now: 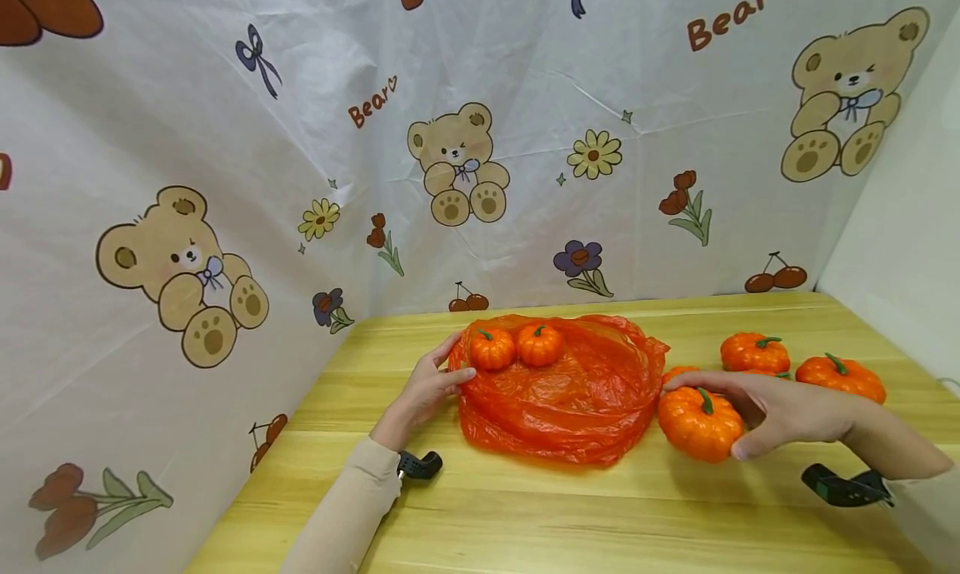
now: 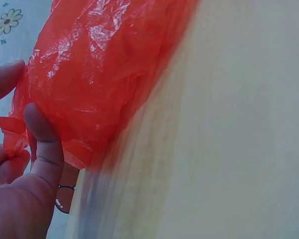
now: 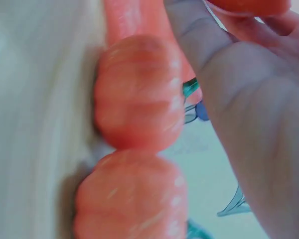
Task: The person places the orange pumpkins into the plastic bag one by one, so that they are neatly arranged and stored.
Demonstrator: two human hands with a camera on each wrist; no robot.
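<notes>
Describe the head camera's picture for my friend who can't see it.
A person's right hand holds an orange pumpkin beside an open red plastic bag, while the left hand grips the bag's left side. Two pumpkins sit inside; more pumpkins rest to its right on a wood-grained table, before a bear-patterned sheet.

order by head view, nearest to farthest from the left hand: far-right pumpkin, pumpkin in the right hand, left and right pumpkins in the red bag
1. Left pumpkin, in the red bag, beside the left hand
2. Right pumpkin, also in the bag
3. Held pumpkin, in the right hand, right of the bag
4. Far-right pumpkin, on the table
</notes>
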